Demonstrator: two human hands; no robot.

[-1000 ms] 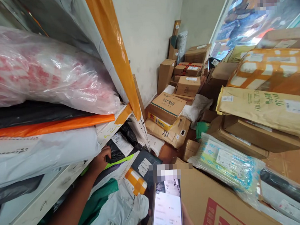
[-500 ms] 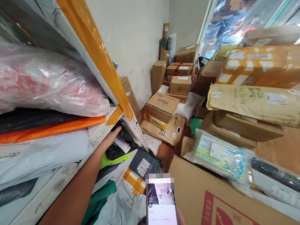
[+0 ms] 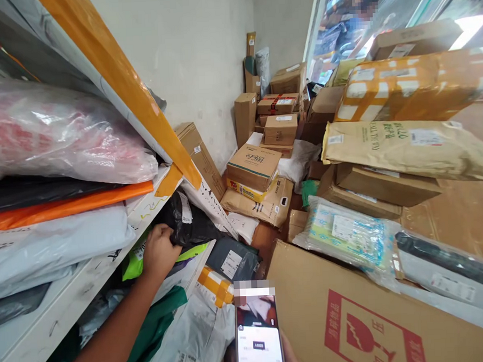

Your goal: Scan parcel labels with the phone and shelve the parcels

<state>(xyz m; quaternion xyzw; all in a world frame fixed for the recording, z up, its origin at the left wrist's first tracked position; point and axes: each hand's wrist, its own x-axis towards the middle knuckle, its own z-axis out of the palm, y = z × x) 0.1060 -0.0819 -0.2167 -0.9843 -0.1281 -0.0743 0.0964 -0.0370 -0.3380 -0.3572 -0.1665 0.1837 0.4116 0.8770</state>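
My left hand (image 3: pixel 161 249) reaches in under the white shelf edge, its fingers closed on the near side of a black plastic parcel (image 3: pixel 195 225) that bears a white label. Below that parcel lies a bright green packet (image 3: pixel 133 264), partly hidden by the hand. In my right hand (image 3: pixel 290 355), mostly cut off by the bottom edge, is a smartphone (image 3: pixel 259 337). Its lit screen shows a camera picture above a white panel with a small dark message box. Beside the black parcel rests a dark grey parcel (image 3: pixel 231 259) with a label.
An upper shelf (image 3: pixel 43 328) holds stacked bags at left, with an orange-taped post (image 3: pixel 129 84) rising from it. A large carton (image 3: pixel 310 295) with a red fragile mark stands at right. Boxes (image 3: pixel 254 162) are piled along the wall. A person (image 3: pixel 355 26) is beyond the glass.
My left hand has drawn back toward me and now grips the black parcel, which lies turned differently. The phone's screen picture has changed and a message box shows. The view has shifted slightly.
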